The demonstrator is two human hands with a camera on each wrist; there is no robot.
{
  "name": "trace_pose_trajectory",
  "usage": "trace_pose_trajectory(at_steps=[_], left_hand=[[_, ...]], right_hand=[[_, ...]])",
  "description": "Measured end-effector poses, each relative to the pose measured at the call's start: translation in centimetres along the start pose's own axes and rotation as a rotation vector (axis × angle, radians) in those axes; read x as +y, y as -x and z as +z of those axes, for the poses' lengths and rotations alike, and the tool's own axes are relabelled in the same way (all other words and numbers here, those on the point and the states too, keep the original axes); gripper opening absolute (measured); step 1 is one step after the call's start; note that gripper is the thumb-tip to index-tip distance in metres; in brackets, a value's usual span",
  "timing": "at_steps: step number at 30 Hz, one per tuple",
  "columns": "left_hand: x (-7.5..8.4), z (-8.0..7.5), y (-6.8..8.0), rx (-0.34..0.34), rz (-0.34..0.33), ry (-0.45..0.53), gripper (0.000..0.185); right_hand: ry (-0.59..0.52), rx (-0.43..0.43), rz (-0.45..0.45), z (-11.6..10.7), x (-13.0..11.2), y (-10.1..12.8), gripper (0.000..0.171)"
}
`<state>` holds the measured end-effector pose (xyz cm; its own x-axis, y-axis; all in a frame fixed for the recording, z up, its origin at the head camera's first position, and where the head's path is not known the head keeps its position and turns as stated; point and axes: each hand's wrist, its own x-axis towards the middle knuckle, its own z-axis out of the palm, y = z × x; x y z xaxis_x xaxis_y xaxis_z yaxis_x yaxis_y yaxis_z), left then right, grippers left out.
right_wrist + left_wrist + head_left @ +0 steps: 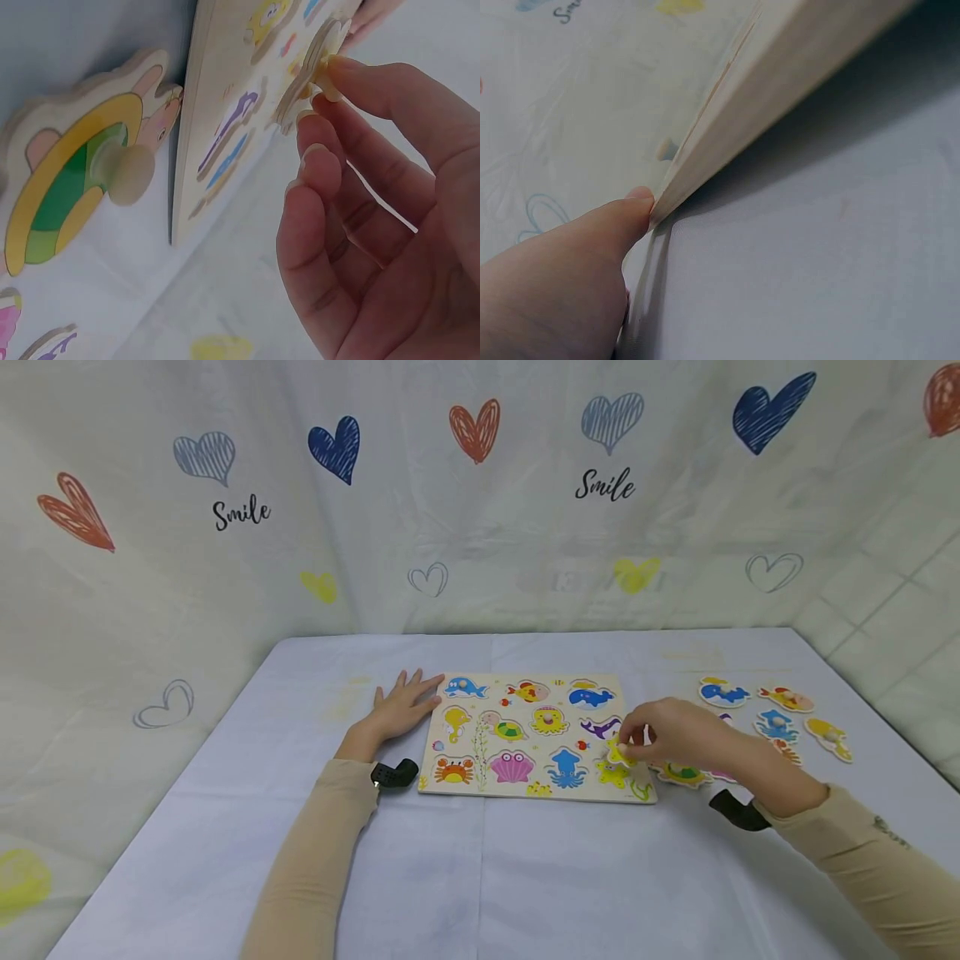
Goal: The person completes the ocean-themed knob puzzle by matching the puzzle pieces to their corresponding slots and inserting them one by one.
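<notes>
Left hand [401, 706] flat, steadying the puzzle board [536, 737] — right hand [663, 735] pinching a yellow piece [619, 753].

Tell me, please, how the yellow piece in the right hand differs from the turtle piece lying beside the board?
The yellow piece is pinched by its knob in the right hand, over the board; the turtle piece lies untouched on the table. The yellow piece looks smaller; the turtle piece is green, yellow and pink. Both are knobbed wooden cut-outs.

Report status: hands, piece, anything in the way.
Left hand flat, steadying puzzle board. Right hand pinches yellow piece by its knob above the board. Loose turtle piece beside the board.
</notes>
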<state>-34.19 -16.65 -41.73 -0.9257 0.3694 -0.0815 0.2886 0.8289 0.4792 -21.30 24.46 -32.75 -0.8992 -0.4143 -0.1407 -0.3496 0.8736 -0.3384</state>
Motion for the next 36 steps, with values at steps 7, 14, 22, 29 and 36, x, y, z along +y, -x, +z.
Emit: trace_pose_trajectory(at_steps=[7,14,22,29,36], left_hand=[[0.2,-0.1,0.1,-0.001,-0.007,-0.003,0.061],[0.2,-0.1,0.2,0.001,-0.006,0.000,0.061],[0.2,-0.1,0.2,0.000,-0.006,0.003,0.061],[0.1,0.0,0.1,-0.002,-0.002,0.004,0.061],[0.0,-0.1,0.1,0.001,0.002,0.001,0.062]], right_hand=[[0.012,-0.043,-0.029,0.7,-0.3,-0.1,0.006],[0.015,-0.067,-0.033,1.2,-0.3,-0.2,0.005],[0.014,-0.082,0.000,1.5,-0.5,-0.2,0.006],[0.011,-0.091,0.009,1.6,-0.9,-0.3,0.008],[0.010,-0.093,0.016,1.5,-1.1,-0.4,0.010]])
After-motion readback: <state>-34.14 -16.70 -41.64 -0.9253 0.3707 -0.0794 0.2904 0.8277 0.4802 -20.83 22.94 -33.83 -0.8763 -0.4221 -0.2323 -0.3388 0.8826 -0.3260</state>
